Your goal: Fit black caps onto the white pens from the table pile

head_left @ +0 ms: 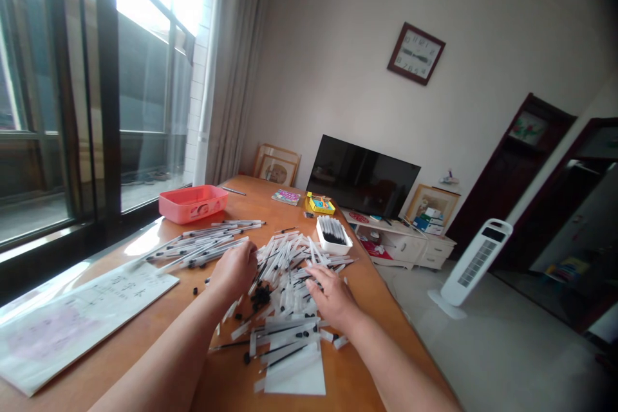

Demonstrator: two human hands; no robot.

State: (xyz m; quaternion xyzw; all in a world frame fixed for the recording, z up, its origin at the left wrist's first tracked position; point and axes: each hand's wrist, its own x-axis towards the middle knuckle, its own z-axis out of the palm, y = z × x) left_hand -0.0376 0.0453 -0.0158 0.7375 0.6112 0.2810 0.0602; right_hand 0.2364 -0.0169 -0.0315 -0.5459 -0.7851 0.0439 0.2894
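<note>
A loose heap of translucent white pen barrels (290,254) spreads over the wooden table between my hands. My left hand (235,270) is closed at the heap's left side, its fingertips turned away; what they hold, if anything, is hidden. Over the right side of the heap, my right hand (333,296) has its thumb and fingers apart. Small black caps (261,296) form a cluster between the hands. Thin dark refills (284,356) and more barrels lie nearer me, partly on a white sheet (302,381). Assembled-looking pens (212,244) are piled beyond my left hand.
Behind the heap stands a white tub (335,247) of upright pen parts. A pink plastic basket (193,205) sits at the window side, and a printed booklet (87,322) lies at left. Farther back are a yellow box (321,205) and a small colourful book (286,197).
</note>
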